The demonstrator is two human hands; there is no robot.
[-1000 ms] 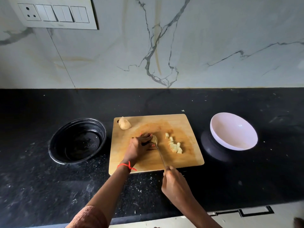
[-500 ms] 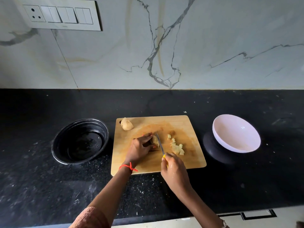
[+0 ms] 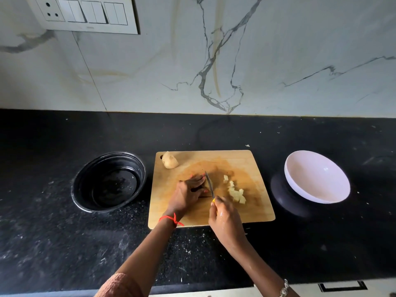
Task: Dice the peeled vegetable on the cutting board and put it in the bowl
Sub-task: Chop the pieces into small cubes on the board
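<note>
A wooden cutting board (image 3: 252,213) lies on the black counter. My left hand (image 3: 188,194) holds down a piece of peeled vegetable, which its fingers mostly hide. My right hand (image 3: 226,219) grips the yellow handle of a small knife (image 3: 209,183), whose blade stands against the held piece just right of my left fingertips. Several pale diced cubes (image 3: 235,192) lie on the board to the right of the blade. Another peeled chunk (image 3: 169,160) rests at the board's far left corner. A white bowl (image 3: 317,179) sits tilted to the right of the board.
A black round bowl (image 3: 109,182) stands on the counter left of the board. The marble wall (image 3: 214,61) rises behind, with a switch panel (image 3: 85,15) at the upper left. The counter's front edge runs just below my forearms.
My right hand has moved forward onto the board, bringing the knife blade up against the piece under my left fingers. My left hand has stayed on the piece.
</note>
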